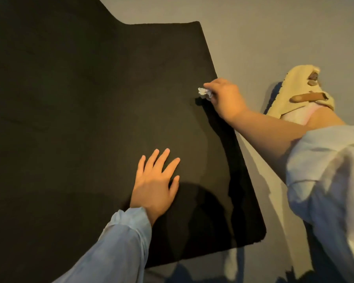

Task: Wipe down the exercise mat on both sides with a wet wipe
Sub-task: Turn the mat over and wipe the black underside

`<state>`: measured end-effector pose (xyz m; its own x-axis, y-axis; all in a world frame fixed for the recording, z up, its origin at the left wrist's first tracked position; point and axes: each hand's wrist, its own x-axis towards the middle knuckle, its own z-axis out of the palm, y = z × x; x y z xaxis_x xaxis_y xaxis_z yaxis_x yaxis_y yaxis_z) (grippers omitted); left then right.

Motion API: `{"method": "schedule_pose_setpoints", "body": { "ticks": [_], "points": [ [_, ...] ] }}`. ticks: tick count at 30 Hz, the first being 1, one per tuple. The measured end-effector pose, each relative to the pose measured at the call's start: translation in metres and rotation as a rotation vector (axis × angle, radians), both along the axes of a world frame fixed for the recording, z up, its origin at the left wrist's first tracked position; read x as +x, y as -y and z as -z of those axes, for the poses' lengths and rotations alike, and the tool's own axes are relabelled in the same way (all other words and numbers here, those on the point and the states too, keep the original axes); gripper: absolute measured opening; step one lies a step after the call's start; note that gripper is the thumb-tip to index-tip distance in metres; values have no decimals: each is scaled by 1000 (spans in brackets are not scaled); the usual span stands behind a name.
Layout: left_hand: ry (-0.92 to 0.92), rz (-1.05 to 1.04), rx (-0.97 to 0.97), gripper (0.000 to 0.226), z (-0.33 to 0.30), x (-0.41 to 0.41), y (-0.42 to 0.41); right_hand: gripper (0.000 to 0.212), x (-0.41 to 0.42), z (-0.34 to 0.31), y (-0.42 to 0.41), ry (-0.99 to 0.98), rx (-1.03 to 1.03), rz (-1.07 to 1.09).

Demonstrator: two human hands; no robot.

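Note:
A black exercise mat (pixel 90 99) lies spread over the grey floor and fills the left and middle of the view. My left hand (pixel 155 182) rests flat on it near the front, fingers spread. At the mat's right edge, my right hand (pixel 225 98) pinches a crumpled white wet wipe (pixel 205 92) against the surface. The mat's far end bends upward at the top left.
A foot in a beige slipper (pixel 302 92) stands on the grey floor (pixel 274 37) to the right of the mat. My light blue sleeves and clothing fill the lower right. The mat's front right corner (pixel 260 235) lies near me.

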<state>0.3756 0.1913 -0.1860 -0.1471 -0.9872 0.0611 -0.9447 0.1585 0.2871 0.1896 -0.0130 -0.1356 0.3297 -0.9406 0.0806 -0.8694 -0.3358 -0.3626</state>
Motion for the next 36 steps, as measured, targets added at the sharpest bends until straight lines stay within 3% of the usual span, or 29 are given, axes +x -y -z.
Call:
{"method": "schedule_pose_setpoints", "body": {
  "ticks": [4, 10, 15, 23, 28, 32, 36],
  "points": [
    [29, -17, 84, 43, -4, 0, 2, 29, 5, 22, 10, -199, 70, 25],
    [0, -28, 47, 42, -4, -1, 2, 34, 14, 26, -2, -175, 89, 56],
    [-16, -13, 2, 39, -2, -1, -1, 31, 6, 16, -63, -183, 141, -201],
    [14, -9, 110, 45, 1, 1, 1, 28, -27, -3, -215, -188, 367, -615],
    [10, -9, 92, 45, 3, 2, 0, 31, -48, -12, -255, -153, 464, -807],
    [14, -10, 116, 46, 4, 2, 2, 25, -40, -16, -218, -106, 275, -852],
    [11, -23, 121, 46, 2, 0, 2, 28, -4, -5, -125, -19, -18, -514]
  ]
}}
